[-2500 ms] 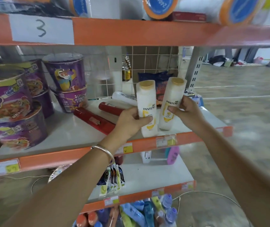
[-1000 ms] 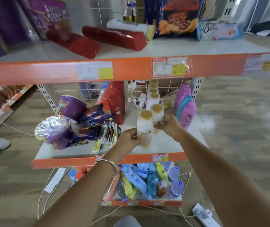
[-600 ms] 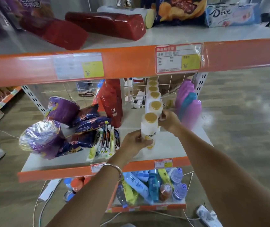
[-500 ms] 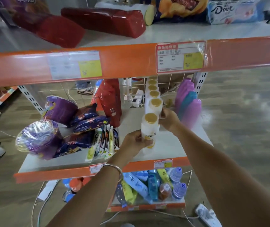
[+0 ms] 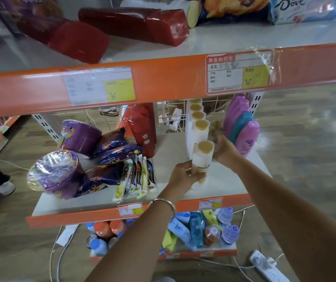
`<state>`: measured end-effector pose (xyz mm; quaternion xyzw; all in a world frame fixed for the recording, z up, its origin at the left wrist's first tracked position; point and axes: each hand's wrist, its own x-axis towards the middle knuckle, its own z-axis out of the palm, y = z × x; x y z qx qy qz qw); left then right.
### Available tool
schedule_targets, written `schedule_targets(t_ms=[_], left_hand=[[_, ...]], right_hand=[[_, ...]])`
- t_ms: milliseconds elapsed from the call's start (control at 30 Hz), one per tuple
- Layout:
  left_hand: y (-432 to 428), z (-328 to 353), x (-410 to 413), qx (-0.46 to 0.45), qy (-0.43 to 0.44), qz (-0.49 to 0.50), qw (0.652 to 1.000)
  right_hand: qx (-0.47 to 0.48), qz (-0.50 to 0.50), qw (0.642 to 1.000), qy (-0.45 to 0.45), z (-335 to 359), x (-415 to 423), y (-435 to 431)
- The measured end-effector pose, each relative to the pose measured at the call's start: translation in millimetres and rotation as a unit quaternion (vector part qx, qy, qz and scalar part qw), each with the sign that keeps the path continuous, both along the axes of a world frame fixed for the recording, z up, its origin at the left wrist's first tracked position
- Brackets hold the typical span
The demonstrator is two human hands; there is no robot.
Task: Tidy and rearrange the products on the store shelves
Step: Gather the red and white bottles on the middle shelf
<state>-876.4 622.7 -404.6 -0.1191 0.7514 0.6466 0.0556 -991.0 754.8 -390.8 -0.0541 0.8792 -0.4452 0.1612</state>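
my left hand (image 5: pixel 183 174): wrapped round the front shampoo bottle (image 5: pixel 202 159), front of the middle shelf (image 5: pixel 230 176)
right hand (image 5: pixel 222 147): at the bottle behind (image 5: pixel 199 131), grip too blurry to call
tip: I'd slide mine flush with the row, label out

On the middle shelf (image 5: pixel 220 176) a row of bottles (image 5: pixel 197 119) runs from the front bottle (image 5: pixel 202 157) back to the rear. Left of it stand sachets (image 5: pixel 136 178), with noodle cups (image 5: pixel 55 174) farther left; tall bottles (image 5: pixel 242 129) stand just right of the row.
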Motion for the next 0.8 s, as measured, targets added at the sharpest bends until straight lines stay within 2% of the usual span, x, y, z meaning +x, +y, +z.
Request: schedule_targets(t_ms=[100, 167, 267, 500, 633, 800], left_hand=[[4.4, 0.2, -8.3, -0.016, 0.021, 0.008, 1.0], [4.8, 0.1, -13.5, -0.027, 0.041, 0.022, 0.999], [4.5, 1.3, -18.2, -0.056, 0.053, 0.017, 0.997], [9.9, 2.7, -20.5, -0.114, 0.026, 0.005, 0.993], [10.8, 5.3, -17.0, -0.154, 0.007, -0.024, 0.988], [15.0, 16.8, -6.4, -0.182, -0.06, -0.047, 0.98]], right_hand=[[0.053, 0.008, 0.998, 0.038, -10.7, 17.9, 13.2], [0.098, 0.055, 0.992, 0.052, -11.6, 33.7, 15.7], [0.098, 0.088, 0.99, 0.061, -10.7, 50.0, 10.3], [0.085, 0.007, 0.989, 0.125, -8.9, 59.5, -6.3], [0.037, -0.032, 0.992, 0.118, -12.3, 67.5, -10.8], [0.077, -0.026, 0.992, 0.099, -7.3, 72.0, -12.0]])
